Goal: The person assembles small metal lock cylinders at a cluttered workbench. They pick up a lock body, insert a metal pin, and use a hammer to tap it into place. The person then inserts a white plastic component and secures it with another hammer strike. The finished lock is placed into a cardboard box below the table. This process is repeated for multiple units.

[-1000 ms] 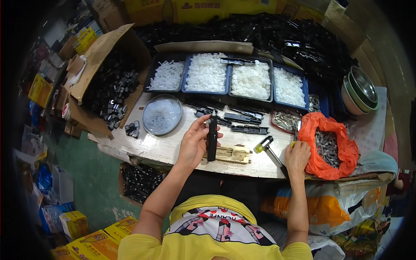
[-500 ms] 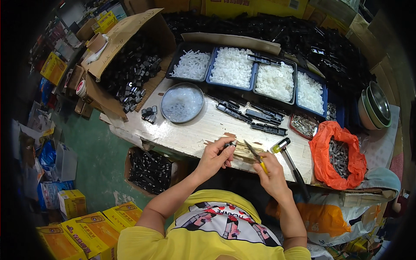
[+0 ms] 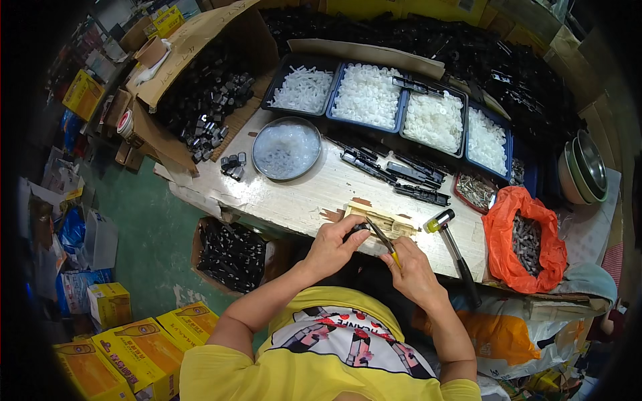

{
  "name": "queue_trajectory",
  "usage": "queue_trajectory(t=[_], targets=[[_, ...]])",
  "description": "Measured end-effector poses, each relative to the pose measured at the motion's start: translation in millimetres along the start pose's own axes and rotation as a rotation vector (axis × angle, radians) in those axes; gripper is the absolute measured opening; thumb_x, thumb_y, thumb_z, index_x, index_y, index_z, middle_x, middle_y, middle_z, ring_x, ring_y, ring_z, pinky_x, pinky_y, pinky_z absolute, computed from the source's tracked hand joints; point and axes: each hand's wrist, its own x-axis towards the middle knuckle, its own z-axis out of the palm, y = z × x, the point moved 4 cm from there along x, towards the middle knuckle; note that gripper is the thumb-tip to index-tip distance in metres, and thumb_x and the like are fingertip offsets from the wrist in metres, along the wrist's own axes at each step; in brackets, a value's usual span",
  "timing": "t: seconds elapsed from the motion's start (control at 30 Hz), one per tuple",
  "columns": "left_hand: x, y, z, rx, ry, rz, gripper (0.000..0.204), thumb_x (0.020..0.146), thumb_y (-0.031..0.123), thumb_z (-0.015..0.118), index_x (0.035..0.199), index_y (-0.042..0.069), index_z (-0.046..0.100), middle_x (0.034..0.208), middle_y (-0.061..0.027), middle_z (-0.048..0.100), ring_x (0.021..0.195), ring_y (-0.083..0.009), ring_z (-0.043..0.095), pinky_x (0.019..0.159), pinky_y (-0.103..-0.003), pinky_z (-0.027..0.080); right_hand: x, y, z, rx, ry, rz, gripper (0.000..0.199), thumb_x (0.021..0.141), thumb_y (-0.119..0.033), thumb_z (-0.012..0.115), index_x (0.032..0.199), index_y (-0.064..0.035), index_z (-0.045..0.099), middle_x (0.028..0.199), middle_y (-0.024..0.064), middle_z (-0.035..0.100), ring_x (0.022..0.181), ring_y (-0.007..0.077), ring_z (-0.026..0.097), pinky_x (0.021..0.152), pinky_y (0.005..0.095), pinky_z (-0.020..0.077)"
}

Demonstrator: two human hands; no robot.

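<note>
My left hand (image 3: pixel 331 248) is closed around a small black part (image 3: pixel 356 231) at the front edge of the workbench (image 3: pixel 231 204). Its fingers hide most of that part. In my right hand (image 3: pixel 414 273) is a slim pointed tool (image 3: pixel 380 236) with a yellow handle, its dark tip slanting up and left close beside the black part. Whether the tip touches the part, I cannot tell. Just beyond both hands lies a pale wooden fixture (image 3: pixel 400 227). A mallet (image 3: pixel 455 250) with a black handle rests to the right of it.
Behind lie several long black assemblies (image 3: pixel 421 194). Blue trays (image 3: pixel 396 129) of white plastic pieces line the back, with a round metal dish (image 3: pixel 286 175) to their left. An orange bag (image 3: pixel 491 230) of grey parts stands right. A cardboard box (image 3: pixel 251 291) of black pieces sits below left.
My left hand has come down slightly with the black part, uncovering more of the wooden fixture. My right hand has shifted a little left and down, and the tool now points more steeply upward.
</note>
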Motion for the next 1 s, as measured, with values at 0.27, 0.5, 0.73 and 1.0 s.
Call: queue_trajectory(t=[0.27, 0.5, 0.73, 1.0], targets=[[-25.0, -26.3, -0.8, -1.166, -0.549, -0.533, 0.022, 0.086, 0.020, 0.055, 0.096, -0.001, 0.055, 0.058, -0.0111, 0.053, 0.039, -0.0171, 0.048, 0.036, -0.026, 0.038, -6.7, -13.5, 5.6, -0.072, -0.199, -0.061, 0.019, 0.079, -0.008, 0.061, 0.087, 0.0073, 0.052, 0.087, 0.0199, 0.053, 0.078, 0.0368, 0.053, 0.068, 0.0401, 0.0440], [-77.6, -83.5, -59.2, 0.618, -0.205, -0.236, 0.025, 0.083, 0.028, 0.057, 0.101, 0.011, 0.062, 0.076, -0.0127, 0.064, 0.067, -0.0261, 0.062, 0.060, -0.034, 0.049, -9.0, -0.9, 10.8, -0.110, -0.004, -0.043, 0.020, 0.082, -0.012, 0.059, 0.085, 0.0060, 0.052, 0.092, 0.0193, 0.052, 0.082, 0.0343, 0.050, 0.073, 0.0381, 0.0414], [-184.6, -243.6, -154.7, 1.391, -0.002, -0.440, 0.025, 0.071, 0.024, 0.065, 0.095, 0.017, 0.066, 0.097, -0.0089, 0.053, 0.095, -0.0260, 0.048, 0.080, -0.045, 0.036, -14.0, 35.5, -34.5, -0.103, 0.245, 0.257, 0.020, 0.089, -0.013, 0.051, 0.088, 0.0062, 0.051, 0.086, 0.0138, 0.048, 0.078, 0.0266, 0.048, 0.071, 0.0322, 0.0392], [-252.7, -311.9, -140.8, 1.326, 0.016, -0.892, 0.056, 0.079, 0.024, 0.057, 0.130, 0.017, 0.038, 0.140, -0.0138, 0.026, 0.124, -0.0361, 0.031, 0.094, -0.054, 0.029, -47.4, 113.1, -63.2, -0.407, 0.321, 0.308, 0.019, 0.088, -0.013, 0.052, 0.087, 0.0058, 0.051, 0.087, 0.0174, 0.050, 0.080, 0.0334, 0.048, 0.071, 0.0386, 0.0382]])
